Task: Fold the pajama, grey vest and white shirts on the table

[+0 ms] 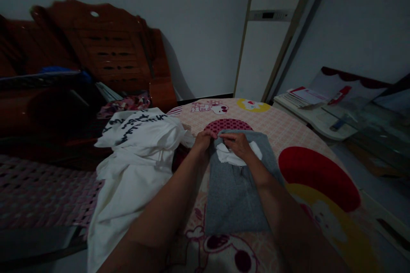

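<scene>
Garment: a grey knitted garment [235,196] is laid flat on the pink cartoon-printed tabletop [307,136], beneath and nearer than the hands; its white collar [224,156] lies under the right hand [236,144].
Hands: the left hand [203,140] and the right hand are set close together, both pinched on the garment's far edge.
Handling: that edge is best drawn taut and level, so that no crease is pressed in.
Around: a white hooded top with black lettering [137,153] is heaped just left of the left hand.
</scene>
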`<control>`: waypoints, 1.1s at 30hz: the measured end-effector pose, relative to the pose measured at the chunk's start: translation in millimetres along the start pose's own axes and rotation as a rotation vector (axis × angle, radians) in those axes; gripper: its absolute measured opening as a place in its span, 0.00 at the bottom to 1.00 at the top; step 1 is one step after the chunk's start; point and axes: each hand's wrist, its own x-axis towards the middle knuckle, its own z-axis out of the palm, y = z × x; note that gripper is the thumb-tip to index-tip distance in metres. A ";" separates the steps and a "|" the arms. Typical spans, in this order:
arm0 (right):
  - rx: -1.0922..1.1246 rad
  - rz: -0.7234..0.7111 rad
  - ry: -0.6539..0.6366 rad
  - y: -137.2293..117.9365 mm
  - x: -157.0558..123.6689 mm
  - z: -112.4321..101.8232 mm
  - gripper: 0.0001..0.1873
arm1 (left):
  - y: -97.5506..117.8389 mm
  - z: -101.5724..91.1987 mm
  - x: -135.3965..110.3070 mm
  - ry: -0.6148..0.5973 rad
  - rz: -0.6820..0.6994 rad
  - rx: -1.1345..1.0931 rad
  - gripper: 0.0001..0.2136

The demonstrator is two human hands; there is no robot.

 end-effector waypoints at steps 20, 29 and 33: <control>-0.044 -0.014 -0.221 -6.4 -3.3 0.7 0.34 | 16.8 -7.7 -11.2 -0.108 -0.144 -0.138 0.09; -0.045 -0.037 -0.207 -0.4 -2.3 4.5 0.33 | 12.6 -10.4 -6.2 -0.166 -0.122 -0.065 0.04; -0.074 0.061 -0.030 -0.1 -0.5 -4.1 0.29 | 6.3 -9.7 0.4 -0.049 -0.056 0.045 0.04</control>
